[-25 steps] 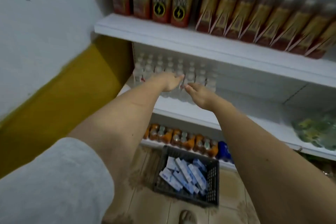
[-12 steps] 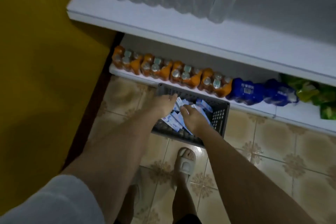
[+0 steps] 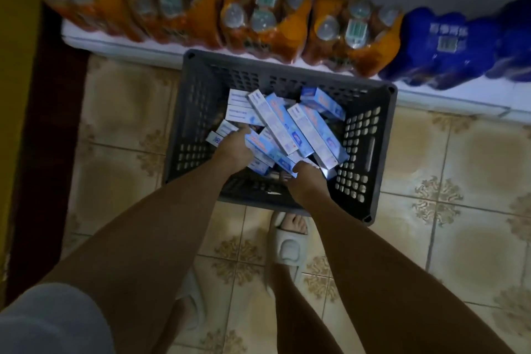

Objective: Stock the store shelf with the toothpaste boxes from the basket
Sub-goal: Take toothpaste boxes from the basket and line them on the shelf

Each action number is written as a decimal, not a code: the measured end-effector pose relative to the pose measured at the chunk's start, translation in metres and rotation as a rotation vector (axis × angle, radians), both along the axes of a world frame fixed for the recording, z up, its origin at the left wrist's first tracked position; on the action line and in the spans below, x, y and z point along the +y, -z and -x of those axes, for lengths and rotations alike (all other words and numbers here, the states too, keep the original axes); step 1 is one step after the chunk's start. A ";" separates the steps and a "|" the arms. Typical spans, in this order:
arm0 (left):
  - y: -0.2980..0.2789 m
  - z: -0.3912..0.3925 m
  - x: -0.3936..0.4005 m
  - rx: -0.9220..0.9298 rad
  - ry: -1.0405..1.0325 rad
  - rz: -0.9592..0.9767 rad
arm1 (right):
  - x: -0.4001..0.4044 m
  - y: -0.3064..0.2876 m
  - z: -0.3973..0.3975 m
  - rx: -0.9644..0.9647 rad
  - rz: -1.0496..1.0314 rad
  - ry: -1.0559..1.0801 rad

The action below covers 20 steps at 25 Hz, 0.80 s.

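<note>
Blue toothpaste boxes point(image 3: 290, 129) lengthwise, mostly diagonal.

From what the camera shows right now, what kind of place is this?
Probably a small shop. Shrink-wrapped packs of orange drink bottles and blue packs line a low white shelf, and a grey basket of toothpaste boxes stands on the tiled floor.

The basket point(image 3: 370, 152) stands on the floor point(image 3: 120, 112), its far wall against the bottom shelf point(image 3: 448, 96). The toothpaste boxes point(image 3: 290, 126) lie heaped inside it, crossing one another. Both hands reach in from the near side: the left hand point(image 3: 234, 149) left of centre, the right hand point(image 3: 309, 181) nearer the near wall. Bottle packs point(image 3: 258, 17) line the shelf behind. A slippered foot point(image 3: 288, 241) stands before the basket.
</note>
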State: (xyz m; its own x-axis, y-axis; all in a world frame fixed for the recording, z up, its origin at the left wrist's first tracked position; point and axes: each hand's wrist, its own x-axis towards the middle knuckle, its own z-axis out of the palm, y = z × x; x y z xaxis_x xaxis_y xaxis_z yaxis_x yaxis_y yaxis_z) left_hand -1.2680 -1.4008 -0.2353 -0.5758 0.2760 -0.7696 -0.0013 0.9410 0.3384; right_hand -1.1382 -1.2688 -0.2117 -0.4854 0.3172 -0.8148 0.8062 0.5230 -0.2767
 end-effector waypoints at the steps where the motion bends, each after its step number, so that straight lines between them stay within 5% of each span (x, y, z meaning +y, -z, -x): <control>1: 0.020 0.004 0.003 0.025 0.053 -0.006 | 0.003 0.021 -0.003 0.014 -0.029 -0.013; 7: 0.118 0.007 -0.002 0.176 0.322 -0.027 | 0.020 0.115 -0.008 0.022 -0.115 -0.165; 12: 0.146 0.016 0.000 0.280 0.322 -0.084 | 0.018 0.139 -0.008 0.050 -0.190 -0.286; 16: 0.125 0.031 -0.012 0.125 0.301 -0.076 | 0.028 0.111 -0.009 0.091 -0.093 -0.201; 20: 0.056 0.043 -0.024 -0.081 0.028 -0.221 | 0.041 0.057 -0.009 0.033 0.072 0.037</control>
